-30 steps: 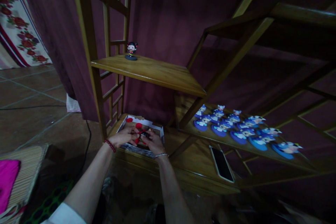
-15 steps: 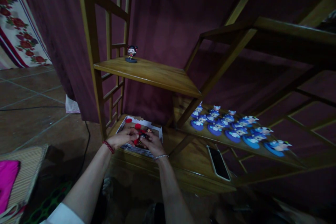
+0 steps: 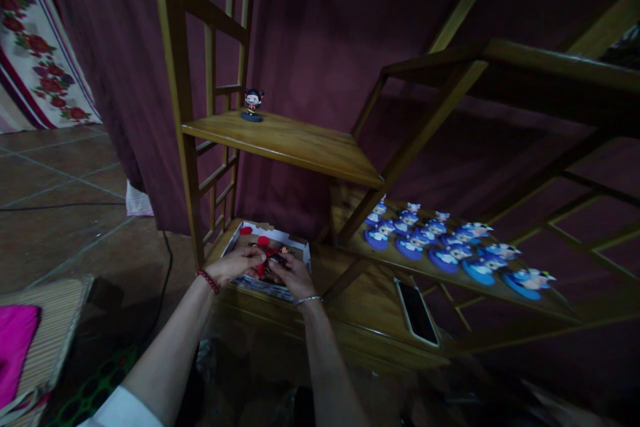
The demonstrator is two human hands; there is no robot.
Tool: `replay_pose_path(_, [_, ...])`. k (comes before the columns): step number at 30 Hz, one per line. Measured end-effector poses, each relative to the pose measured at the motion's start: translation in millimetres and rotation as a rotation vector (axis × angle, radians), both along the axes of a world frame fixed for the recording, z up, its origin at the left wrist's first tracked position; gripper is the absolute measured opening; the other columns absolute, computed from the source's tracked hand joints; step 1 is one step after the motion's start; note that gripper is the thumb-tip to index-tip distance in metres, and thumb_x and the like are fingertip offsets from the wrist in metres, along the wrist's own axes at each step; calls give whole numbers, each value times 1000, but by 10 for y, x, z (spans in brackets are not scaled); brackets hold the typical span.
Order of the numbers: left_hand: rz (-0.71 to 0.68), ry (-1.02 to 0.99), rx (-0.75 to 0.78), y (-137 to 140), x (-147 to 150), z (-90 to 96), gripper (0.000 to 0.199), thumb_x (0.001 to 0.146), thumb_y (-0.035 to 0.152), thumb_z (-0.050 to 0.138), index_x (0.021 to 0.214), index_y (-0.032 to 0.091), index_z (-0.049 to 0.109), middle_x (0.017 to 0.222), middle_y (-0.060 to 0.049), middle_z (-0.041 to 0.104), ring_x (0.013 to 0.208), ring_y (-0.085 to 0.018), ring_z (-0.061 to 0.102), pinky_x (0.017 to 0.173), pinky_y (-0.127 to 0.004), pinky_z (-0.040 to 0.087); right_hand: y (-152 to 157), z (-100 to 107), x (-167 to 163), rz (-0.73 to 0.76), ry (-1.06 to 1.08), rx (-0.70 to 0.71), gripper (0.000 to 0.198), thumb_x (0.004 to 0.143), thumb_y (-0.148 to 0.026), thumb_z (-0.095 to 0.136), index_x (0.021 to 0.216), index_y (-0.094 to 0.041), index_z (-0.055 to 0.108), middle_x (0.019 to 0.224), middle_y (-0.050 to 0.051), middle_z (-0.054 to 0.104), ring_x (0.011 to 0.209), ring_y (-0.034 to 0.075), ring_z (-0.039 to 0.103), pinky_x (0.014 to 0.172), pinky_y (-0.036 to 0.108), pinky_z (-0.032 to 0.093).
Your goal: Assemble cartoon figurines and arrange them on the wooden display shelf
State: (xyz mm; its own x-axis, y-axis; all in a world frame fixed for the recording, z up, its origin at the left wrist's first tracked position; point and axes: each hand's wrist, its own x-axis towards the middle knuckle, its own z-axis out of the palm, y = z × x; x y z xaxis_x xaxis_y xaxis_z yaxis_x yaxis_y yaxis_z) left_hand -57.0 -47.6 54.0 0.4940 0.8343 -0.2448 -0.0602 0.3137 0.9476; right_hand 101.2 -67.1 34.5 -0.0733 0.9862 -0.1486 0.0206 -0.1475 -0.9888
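Note:
Over the open cardboard box (image 3: 296, 240), my left hand (image 3: 239, 263) and my right hand (image 3: 296, 276) are close together, fingers bent inward. Between them is a small red-and-black figurine (image 3: 273, 260), pinched from both sides; its lower part is partly hidden by the fingers. Loose red discs (image 3: 263, 240) lie at the back of the box. Another small figure part with a light face (image 3: 285, 249) shows just beyond my right fingers. On the shelf above, a black-haired figurine (image 3: 253, 101) stands upright on a dark round base.
The box rests on the low wooden shelf (image 3: 350, 293), where a phone (image 3: 417, 310) lies to the right. Several blue-and-white figurines (image 3: 450, 255) stand in rows on the right shelf. A wooden shelf board (image 3: 290, 140) juts out above the box, beside a slanted post (image 3: 430, 123).
My fingers have shifted slightly around the red-and-black figurine, both hands staying over the box. The view has moved very little.

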Motion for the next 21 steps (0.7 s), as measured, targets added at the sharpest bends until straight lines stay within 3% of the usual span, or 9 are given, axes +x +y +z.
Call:
replay_pose_path(10, [-11,-55,-24,5,11,-1,28,63,37,62,76,12,59,64,-3,59,59,-14,55,58,-26,42,-31,79,-13,-38,62,-36,43,51,-42,69,83,-16,59,66,0,61,54,12,56,53,25,46])
replay_pose_path(21, [24,-121,-28,-35,14,-29,34,63,37,63,82,10,57,69,-7,60,66,-18,55,62,-30,41,-19,15,-5,-73,222,-14,45,47,-38,72,83,-16,56,76,0,60,63,15,59,63,32,51])
